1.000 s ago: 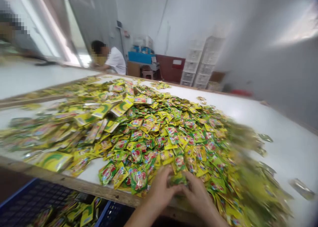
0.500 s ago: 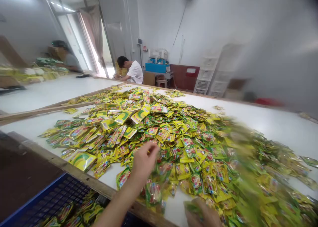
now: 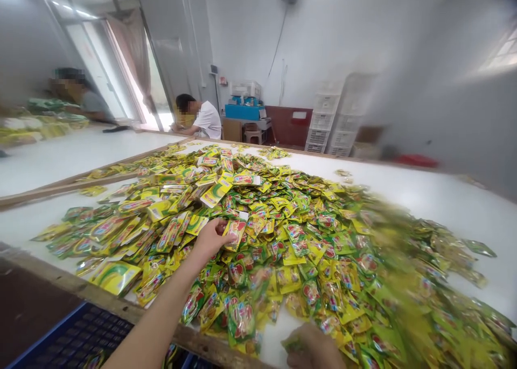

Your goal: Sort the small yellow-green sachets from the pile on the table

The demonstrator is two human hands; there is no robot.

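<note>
A large heap of small yellow and green packets (image 3: pixel 315 239) covers much of the white table. My left hand (image 3: pixel 210 239) reaches over the middle of the heap, its thumb and fingers closed on a flat yellow packet (image 3: pixel 235 233) with a red print and a white edge. Low in the picture, at the near edge of the heap, is my right hand (image 3: pixel 315 347), partly cut off and blurred. A green packet (image 3: pixel 294 343) sticks out from its closed fingers. Flat yellow card-like packs (image 3: pixel 216 192) lie in a pile just beyond my left hand.
A wooden rail (image 3: pixel 92 299) edges the table, with a blue plastic basket (image 3: pixel 68 336) below it, holding packets. Two people sit farther off, one in a white shirt (image 3: pixel 209 121). White crates (image 3: pixel 321 118) stand stacked along the wall.
My left hand has moved up and left over the heap and now grips a flat yellow packet. My right hand stays low with a green packet. The view has turned slightly right.
</note>
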